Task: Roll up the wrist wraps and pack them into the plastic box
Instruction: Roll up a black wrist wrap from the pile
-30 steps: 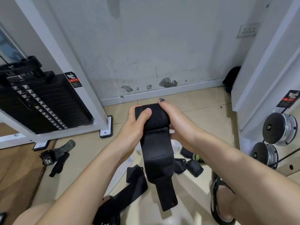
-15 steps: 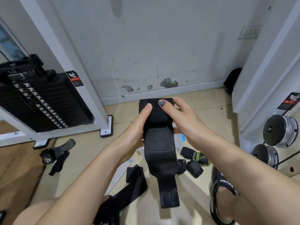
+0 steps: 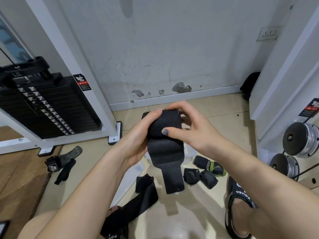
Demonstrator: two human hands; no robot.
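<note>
Both my hands hold one black wrist wrap (image 3: 164,149) in the air over the floor. Its top part is wound into a thick roll and a short tail hangs down. My left hand (image 3: 136,140) grips the roll from the left. My right hand (image 3: 191,130) pinches it from the right, thumb on the front. Behind the wrap, partly hidden, stands the clear plastic box (image 3: 189,153), its lid (image 3: 131,178) lying to the left. Another black wrap (image 3: 143,197) lies unrolled on the floor. Two rolled black wraps (image 3: 198,176) and a black-and-green one (image 3: 209,165) lie on the right.
A weight stack (image 3: 44,104) in a white frame stands at the left. Loose straps (image 3: 60,164) lie on the floor beside it. Weight plates (image 3: 300,138) sit at the right. My sandalled foot (image 3: 241,207) rests at the lower right. A wall closes the far side.
The roll at the top of the wrap has grown thicker and the hanging tail has become shorter. My right thumb has shifted onto the front of the roll.
</note>
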